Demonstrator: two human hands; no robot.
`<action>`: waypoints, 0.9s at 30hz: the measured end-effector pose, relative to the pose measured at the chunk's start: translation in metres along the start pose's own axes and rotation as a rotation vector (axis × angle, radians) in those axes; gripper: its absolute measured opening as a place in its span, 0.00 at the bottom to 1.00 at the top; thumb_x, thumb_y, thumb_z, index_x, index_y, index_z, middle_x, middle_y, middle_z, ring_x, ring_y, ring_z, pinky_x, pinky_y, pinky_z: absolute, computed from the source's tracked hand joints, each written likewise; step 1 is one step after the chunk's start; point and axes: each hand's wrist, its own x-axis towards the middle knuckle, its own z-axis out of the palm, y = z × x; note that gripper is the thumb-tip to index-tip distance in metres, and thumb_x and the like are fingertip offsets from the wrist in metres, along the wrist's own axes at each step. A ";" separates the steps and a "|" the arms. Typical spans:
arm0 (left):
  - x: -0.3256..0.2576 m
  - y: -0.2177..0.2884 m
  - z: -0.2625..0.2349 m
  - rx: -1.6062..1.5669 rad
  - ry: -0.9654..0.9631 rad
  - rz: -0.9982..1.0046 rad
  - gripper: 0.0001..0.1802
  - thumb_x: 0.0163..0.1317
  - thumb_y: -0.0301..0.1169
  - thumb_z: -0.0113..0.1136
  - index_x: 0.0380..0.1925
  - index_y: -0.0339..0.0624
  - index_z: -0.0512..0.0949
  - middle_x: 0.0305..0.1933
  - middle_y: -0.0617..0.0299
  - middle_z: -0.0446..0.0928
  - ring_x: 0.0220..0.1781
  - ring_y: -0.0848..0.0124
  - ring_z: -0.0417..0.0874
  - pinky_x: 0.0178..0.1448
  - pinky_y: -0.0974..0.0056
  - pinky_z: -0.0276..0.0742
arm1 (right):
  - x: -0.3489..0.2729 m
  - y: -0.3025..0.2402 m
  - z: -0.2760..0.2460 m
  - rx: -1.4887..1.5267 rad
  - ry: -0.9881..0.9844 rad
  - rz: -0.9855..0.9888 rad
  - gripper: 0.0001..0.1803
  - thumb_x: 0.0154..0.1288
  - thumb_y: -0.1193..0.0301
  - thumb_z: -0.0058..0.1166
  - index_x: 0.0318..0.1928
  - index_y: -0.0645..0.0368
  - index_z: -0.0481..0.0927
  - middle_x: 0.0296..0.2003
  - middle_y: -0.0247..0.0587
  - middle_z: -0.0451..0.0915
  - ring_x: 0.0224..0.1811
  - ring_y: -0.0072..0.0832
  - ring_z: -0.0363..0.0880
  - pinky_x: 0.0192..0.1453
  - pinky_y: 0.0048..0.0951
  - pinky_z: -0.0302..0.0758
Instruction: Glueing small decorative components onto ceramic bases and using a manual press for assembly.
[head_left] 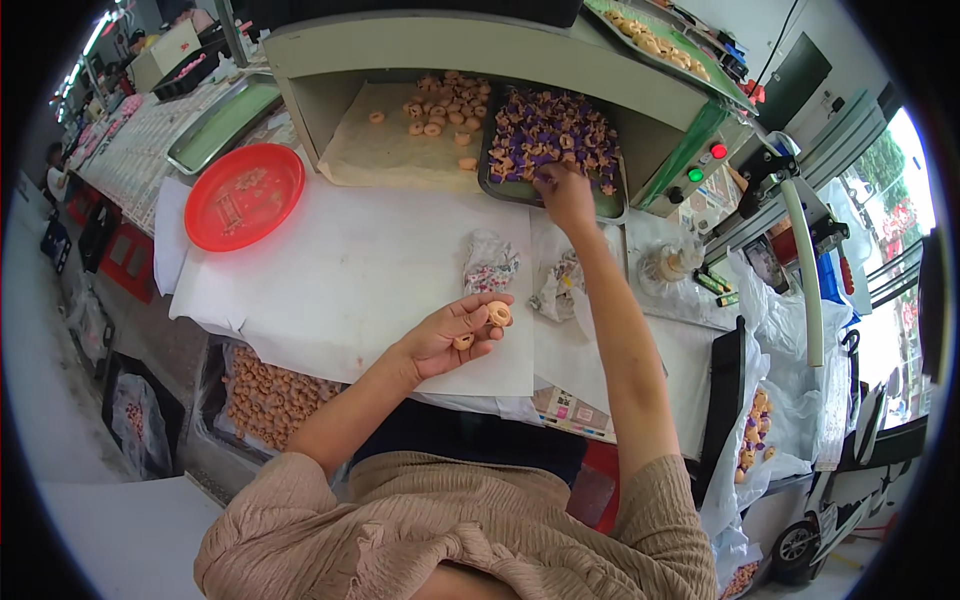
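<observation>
My left hand [450,338] is raised above the white-covered table, its fingers curled around small tan plastic-looking pieces. One rounded tan piece [499,314] with a round opening sits at the fingertips, and another tan piece [463,342] rests lower in the fingers. Stretched far forward, my right hand [566,190] dips its fingers into the near part of a dark tray [487,178]. That tray is heaped with small purple and tan pieces [545,125]. The right fingers are bent together among them; whether a piece is between them is hidden.
Loose tan pieces [455,105] lie on brown paper [370,150] under the machine's shelf [440,45]. A red round tray [245,197] stands at left; crumpled plastic bags [490,262] lie mid-table. Below the table edge is a bin of tan pieces [270,395]. Red and green buttons [718,151] are at right.
</observation>
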 end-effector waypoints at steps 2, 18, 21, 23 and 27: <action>-0.001 -0.007 0.004 -0.015 -0.004 0.010 0.22 0.68 0.30 0.53 0.61 0.41 0.66 0.50 0.57 0.75 0.45 0.75 0.81 0.44 0.72 0.85 | 0.001 0.005 0.010 0.003 -0.044 0.076 0.10 0.53 0.71 0.61 0.36 0.60 0.82 0.34 0.52 0.81 0.36 0.47 0.81 0.41 0.41 0.77; -0.011 -0.015 0.017 -0.045 -0.016 0.012 0.22 0.69 0.31 0.52 0.61 0.38 0.65 0.48 0.58 0.73 0.43 0.75 0.80 0.43 0.73 0.86 | 0.011 0.009 0.000 -0.161 -0.298 0.079 0.11 0.48 0.71 0.65 0.33 0.60 0.81 0.33 0.50 0.82 0.39 0.47 0.80 0.44 0.41 0.75; -0.018 -0.021 0.015 -0.070 -0.012 0.027 0.22 0.70 0.34 0.50 0.61 0.38 0.65 0.47 0.58 0.73 0.44 0.75 0.80 0.43 0.73 0.86 | 0.004 -0.008 -0.015 -0.159 -0.296 0.123 0.12 0.48 0.71 0.65 0.34 0.60 0.81 0.33 0.50 0.82 0.37 0.47 0.80 0.42 0.41 0.75; -0.021 -0.019 0.014 -0.092 -0.016 0.019 0.21 0.71 0.35 0.49 0.60 0.38 0.66 0.47 0.58 0.74 0.44 0.75 0.80 0.43 0.72 0.86 | -0.005 -0.021 -0.032 -0.157 -0.289 0.176 0.12 0.48 0.72 0.65 0.35 0.60 0.81 0.34 0.50 0.82 0.36 0.47 0.80 0.41 0.40 0.75; -0.022 -0.010 0.011 -0.054 0.011 -0.007 0.20 0.71 0.36 0.49 0.59 0.39 0.68 0.46 0.61 0.75 0.43 0.76 0.81 0.43 0.73 0.86 | -0.041 -0.053 -0.076 0.272 -0.033 0.109 0.10 0.56 0.76 0.61 0.40 0.61 0.81 0.32 0.40 0.83 0.33 0.29 0.82 0.36 0.28 0.75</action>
